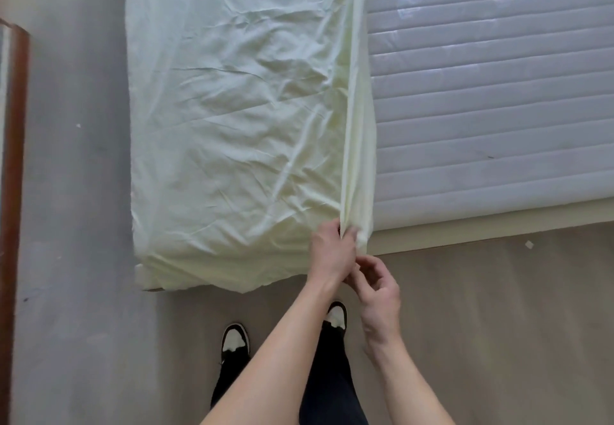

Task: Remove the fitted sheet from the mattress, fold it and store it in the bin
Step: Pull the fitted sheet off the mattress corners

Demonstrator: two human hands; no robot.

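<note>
A pale yellow-green fitted sheet (239,119) lies folded over the left part of the mattress (491,102), whose quilted white top is bare on the right. The sheet's doubled edge runs straight up the middle of the view. My left hand (332,248) pinches that edge at the mattress's near side. Just below it, my right hand (378,288) has its fingers curled at the same hem; what it holds is hidden behind the left hand. No bin is in view.
A beige bed base (481,228) shows under the mattress's near edge. I stand on a grey floor (76,225), my black-and-white shoes (234,341) close to the bed. A brown wooden frame (15,192) runs along the left edge.
</note>
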